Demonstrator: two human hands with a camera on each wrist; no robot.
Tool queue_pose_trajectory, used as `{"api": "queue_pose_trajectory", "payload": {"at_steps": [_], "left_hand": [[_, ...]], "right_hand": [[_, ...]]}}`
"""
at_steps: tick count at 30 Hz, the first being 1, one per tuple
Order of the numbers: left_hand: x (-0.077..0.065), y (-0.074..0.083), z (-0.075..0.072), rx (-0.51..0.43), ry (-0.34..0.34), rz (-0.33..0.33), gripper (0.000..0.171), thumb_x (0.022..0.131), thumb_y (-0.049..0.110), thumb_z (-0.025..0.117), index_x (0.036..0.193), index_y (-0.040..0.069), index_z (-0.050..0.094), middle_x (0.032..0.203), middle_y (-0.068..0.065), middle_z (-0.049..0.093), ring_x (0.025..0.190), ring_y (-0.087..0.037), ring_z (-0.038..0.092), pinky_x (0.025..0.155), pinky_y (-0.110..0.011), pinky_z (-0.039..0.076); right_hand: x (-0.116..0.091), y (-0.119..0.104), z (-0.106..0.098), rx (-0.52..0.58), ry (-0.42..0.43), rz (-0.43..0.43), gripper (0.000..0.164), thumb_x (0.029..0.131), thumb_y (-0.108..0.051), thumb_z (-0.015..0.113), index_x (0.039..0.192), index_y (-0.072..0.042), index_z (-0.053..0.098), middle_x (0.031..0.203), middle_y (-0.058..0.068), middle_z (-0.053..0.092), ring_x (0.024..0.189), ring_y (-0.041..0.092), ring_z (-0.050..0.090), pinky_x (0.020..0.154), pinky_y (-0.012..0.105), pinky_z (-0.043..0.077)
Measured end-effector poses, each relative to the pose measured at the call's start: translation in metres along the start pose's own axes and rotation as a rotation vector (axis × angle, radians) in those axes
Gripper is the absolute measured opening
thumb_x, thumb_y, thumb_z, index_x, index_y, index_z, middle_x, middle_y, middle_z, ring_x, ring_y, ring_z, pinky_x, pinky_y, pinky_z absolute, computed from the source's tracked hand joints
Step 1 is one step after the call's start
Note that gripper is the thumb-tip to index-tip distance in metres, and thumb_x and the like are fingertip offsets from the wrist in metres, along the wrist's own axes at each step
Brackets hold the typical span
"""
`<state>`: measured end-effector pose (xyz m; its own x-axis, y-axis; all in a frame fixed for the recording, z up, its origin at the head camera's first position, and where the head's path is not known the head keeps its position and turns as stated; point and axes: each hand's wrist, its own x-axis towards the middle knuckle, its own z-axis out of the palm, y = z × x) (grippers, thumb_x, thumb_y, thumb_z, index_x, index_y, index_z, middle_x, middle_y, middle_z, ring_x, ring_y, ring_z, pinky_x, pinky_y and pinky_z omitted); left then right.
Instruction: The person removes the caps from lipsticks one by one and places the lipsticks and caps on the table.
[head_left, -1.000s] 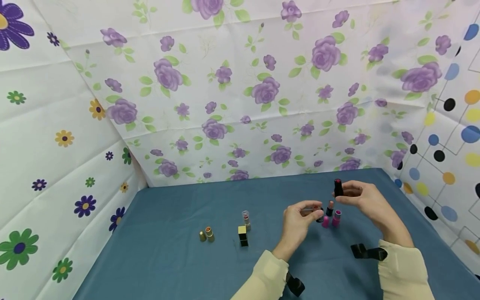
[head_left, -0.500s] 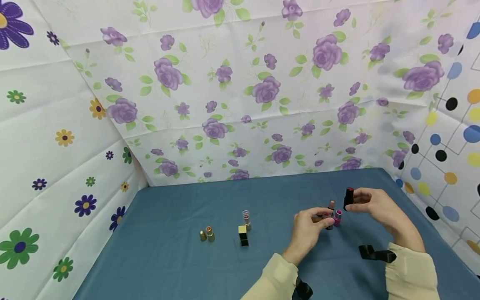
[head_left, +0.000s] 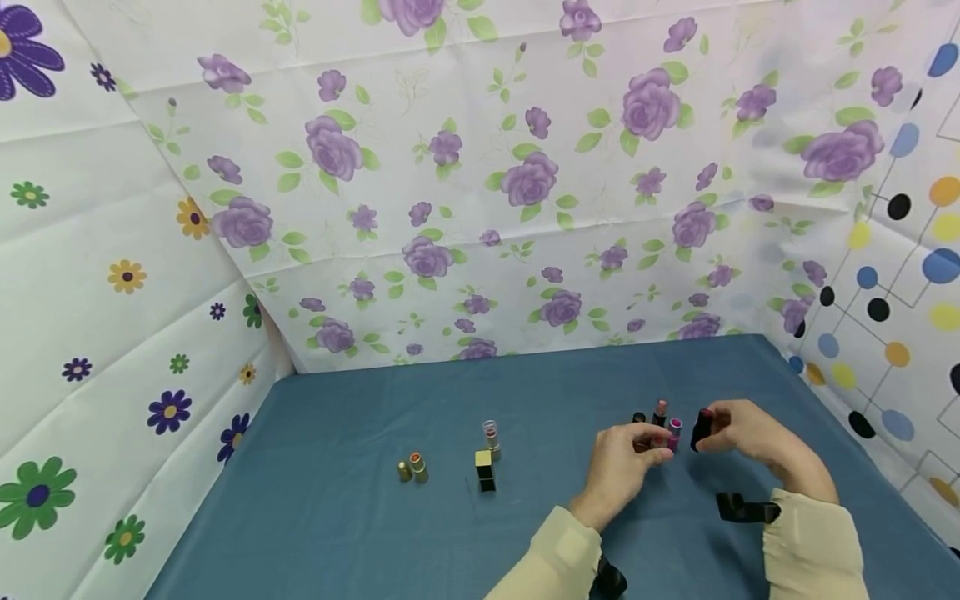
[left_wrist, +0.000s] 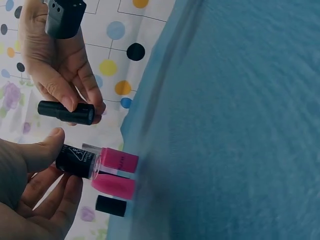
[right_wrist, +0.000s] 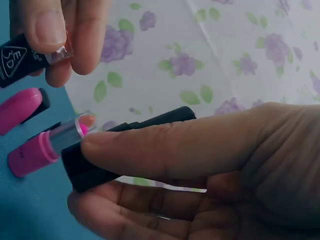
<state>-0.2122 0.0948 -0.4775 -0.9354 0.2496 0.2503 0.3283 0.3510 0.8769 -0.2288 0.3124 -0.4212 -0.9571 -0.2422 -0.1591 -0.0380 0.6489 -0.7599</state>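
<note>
My left hand (head_left: 618,467) pinches a black lip tube (left_wrist: 75,160) with white print and a clear section, just in front of the small lipstick group. My right hand (head_left: 753,429) holds an uncapped black lipstick (head_left: 702,429), dark red at the top, low near the cloth to the right. Between the hands stands a pink lipstick (head_left: 675,433) with a clear upper section; its rounded pink cap (left_wrist: 114,185) is beside it. Behind stands a black lipstick with a nude tip (head_left: 660,412), and a black cap (head_left: 639,417) is at its left.
Toward the middle of the blue tablecloth (head_left: 315,500) stand a gold lipstick (head_left: 418,468), its gold cap (head_left: 404,471), a black-and-gold cap (head_left: 485,471) and a clear-topped lipstick (head_left: 491,437). Patterned cloth walls (head_left: 450,200) border the back and both sides.
My right hand has moved right and lowered the black lipstick toward the cloth. My left hand has shifted right and slightly down with its tube, bringing the black cap behind it into sight.
</note>
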Motion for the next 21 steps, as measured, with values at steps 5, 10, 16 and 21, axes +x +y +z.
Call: {"api": "queue_pose_trajectory", "payload": {"at_steps": [5,10,16,21], "left_hand": [[0.000,-0.004,0.006,0.038,-0.010,-0.008,0.020,0.088,0.015,0.083,0.107,0.021,0.083,0.093,0.013,0.075,0.079,0.008,0.062,0.069,-0.012,0.052],[0.000,-0.006,0.010,0.044,-0.028,-0.034,0.020,0.088,0.015,0.083,0.107,0.022,0.083,0.093,0.016,0.074,0.079,0.009,0.062,0.069,-0.013,0.052],[-0.001,-0.008,0.011,0.065,-0.035,-0.023,0.019,0.088,0.014,0.083,0.106,0.019,0.083,0.092,0.014,0.074,0.078,0.008,0.061,0.068,-0.013,0.051],[0.000,-0.010,0.012,0.071,-0.042,-0.021,0.020,0.087,0.013,0.084,0.106,0.019,0.083,0.093,0.012,0.075,0.079,0.008,0.061,0.068,-0.013,0.051]], "right_hand": [[0.002,0.003,0.008,0.011,-0.044,0.026,0.021,0.088,-0.001,0.077,0.086,-0.001,0.056,0.073,0.005,0.051,0.068,0.020,0.048,0.063,0.036,0.044],[0.005,0.008,0.015,0.009,-0.068,0.034,0.022,0.086,0.002,0.076,0.087,-0.001,0.054,0.070,0.005,0.047,0.062,0.019,0.047,0.057,0.035,0.045],[0.010,0.014,0.023,0.034,-0.094,0.077,0.024,0.082,0.005,0.076,0.090,0.000,0.055,0.074,0.006,0.051,0.064,0.019,0.048,0.059,0.035,0.046],[0.013,0.018,0.028,0.036,-0.109,0.075,0.026,0.080,0.006,0.077,0.087,-0.001,0.054,0.077,0.008,0.055,0.066,0.021,0.052,0.060,0.036,0.050]]}}
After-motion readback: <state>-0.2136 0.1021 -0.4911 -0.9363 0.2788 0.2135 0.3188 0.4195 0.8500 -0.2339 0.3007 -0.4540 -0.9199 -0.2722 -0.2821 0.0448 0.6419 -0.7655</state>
